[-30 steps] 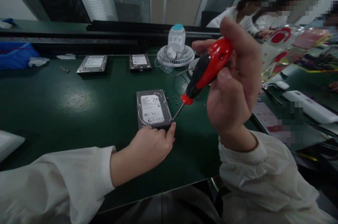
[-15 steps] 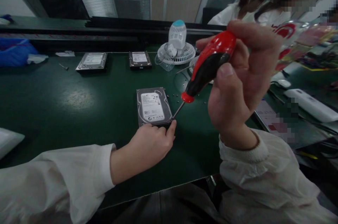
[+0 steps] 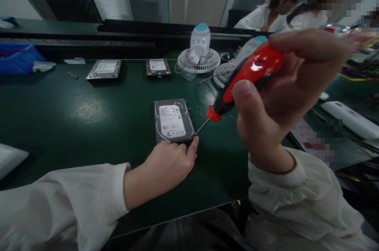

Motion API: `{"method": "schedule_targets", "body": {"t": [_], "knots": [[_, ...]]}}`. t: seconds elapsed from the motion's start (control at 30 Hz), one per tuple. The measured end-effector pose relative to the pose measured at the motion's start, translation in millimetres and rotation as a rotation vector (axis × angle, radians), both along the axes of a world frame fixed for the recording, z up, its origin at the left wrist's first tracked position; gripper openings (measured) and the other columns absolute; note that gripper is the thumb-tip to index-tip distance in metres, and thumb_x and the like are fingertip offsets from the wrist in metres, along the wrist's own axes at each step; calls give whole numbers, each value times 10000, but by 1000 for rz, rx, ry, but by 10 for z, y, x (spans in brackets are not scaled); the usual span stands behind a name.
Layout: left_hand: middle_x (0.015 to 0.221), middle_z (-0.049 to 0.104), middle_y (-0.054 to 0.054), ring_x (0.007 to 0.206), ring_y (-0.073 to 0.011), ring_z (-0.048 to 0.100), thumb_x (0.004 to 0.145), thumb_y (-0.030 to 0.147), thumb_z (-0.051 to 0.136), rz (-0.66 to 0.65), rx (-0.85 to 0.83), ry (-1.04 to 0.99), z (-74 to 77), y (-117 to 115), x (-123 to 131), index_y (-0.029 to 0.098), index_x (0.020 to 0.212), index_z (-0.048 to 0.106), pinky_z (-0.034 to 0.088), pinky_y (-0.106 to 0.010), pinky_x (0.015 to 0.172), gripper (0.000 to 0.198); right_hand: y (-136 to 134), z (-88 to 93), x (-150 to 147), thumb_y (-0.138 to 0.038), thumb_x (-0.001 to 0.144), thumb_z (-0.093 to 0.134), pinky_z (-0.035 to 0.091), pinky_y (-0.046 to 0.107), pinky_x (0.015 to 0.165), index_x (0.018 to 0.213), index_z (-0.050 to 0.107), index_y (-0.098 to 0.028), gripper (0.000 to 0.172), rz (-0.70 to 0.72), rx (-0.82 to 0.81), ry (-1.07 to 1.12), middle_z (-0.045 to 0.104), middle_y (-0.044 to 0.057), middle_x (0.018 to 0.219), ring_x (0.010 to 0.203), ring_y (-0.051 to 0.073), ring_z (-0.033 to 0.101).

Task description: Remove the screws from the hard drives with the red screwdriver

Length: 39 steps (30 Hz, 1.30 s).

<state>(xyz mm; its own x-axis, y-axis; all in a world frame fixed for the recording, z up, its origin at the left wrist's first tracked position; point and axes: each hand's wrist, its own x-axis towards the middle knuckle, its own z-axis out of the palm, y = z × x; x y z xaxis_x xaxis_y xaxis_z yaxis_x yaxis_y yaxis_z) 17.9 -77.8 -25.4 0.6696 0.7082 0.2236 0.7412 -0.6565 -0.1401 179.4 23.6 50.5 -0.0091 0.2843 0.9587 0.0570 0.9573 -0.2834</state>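
A hard drive (image 3: 172,118) with a white label lies on the green table, label up. My left hand (image 3: 167,168) is closed at its near edge, and the index finger touches the near right corner. Above and to the right, my right hand (image 3: 275,97) grips a red and black screwdriver (image 3: 251,69), thumb on one side of the handle and fingers on the other. The screwdriver slants down to the left, its tip at that same corner beside my left index finger. Whatever sits under the tip is too small to make out.
Several tiny screws (image 3: 200,115) lie right of the drive. Two more hard drives, one left (image 3: 105,69) and one middle (image 3: 158,68), sit farther back near white fan parts (image 3: 199,45). A blue bag (image 3: 17,58) is far left; a white power strip (image 3: 349,118) lies right.
My right hand and the screwdriver handle have swung right and tilted lower, with the thumb shifted along the handle. The tip stays at the drive's corner. My left hand keeps its place.
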Motion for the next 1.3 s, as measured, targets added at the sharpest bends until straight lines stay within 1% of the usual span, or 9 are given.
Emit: {"method": "schedule_targets", "body": {"t": [0.2,0.4,0.57,0.67,0.77,0.93,1.07,1.13,1.3], "knots": [[705,684,-50,541,-218,653,992,227,482,-1,-6,6,-8,7,-4,18,1397,509,465,-348,444,457,-58,22,27,-339,807,515,609,347,829,1200,647,-355,414,138,6,-51,553,4,1225,1122,235,619],[711,689,-57,544,-221,658,994,222,480,3,-16,5,8,4,4,18,1393,514,472,-349,447,450,-25,3,-4,-397,771,606,586,313,722,1163,646,-401,394,-2,14,13,562,-15,1143,983,195,606],[705,685,-57,541,-223,657,987,221,497,-1,-25,20,16,-1,8,14,1397,509,474,-346,450,459,-65,15,19,-327,803,522,559,413,968,1242,642,-338,455,165,-9,-47,600,10,1229,1123,242,625],[714,686,-64,544,-216,656,996,223,478,3,-23,22,13,-2,7,18,1400,508,476,-338,469,454,-125,24,63,-295,796,590,567,406,963,1243,627,-354,452,74,-35,-97,560,-6,1275,1205,256,595],[720,689,-71,549,-209,653,997,228,477,7,-14,24,10,-2,8,18,1400,509,473,-327,481,455,-106,10,58,-375,799,611,576,395,928,1204,622,-403,406,-5,-51,-74,552,-23,1226,1217,249,569],[713,689,-72,543,-204,645,989,225,490,-2,-5,25,-6,-1,9,16,1395,512,467,-321,477,457,95,-32,-21,-380,809,462,579,392,929,1271,612,-347,487,161,90,-20,563,-9,1285,1119,229,626],[721,689,-72,544,-211,648,988,222,489,3,-5,20,-19,0,6,24,1403,507,470,-333,478,460,101,-22,-19,-372,797,561,538,399,1013,1219,636,-395,430,2,98,-18,592,-41,1235,1164,229,598],[731,691,-76,544,-209,648,991,223,481,3,-10,16,-19,1,6,23,1406,504,470,-334,478,460,68,-18,-12,-359,813,565,547,377,981,1183,657,-394,384,-29,66,4,605,-38,1194,1145,215,595],[716,681,-70,541,-219,651,1003,224,445,5,-20,17,-8,1,10,17,1409,498,475,-341,468,459,91,-45,-8,-433,837,439,560,397,945,1308,584,-398,494,134,38,-52,545,-47,1359,1139,236,621]]}}
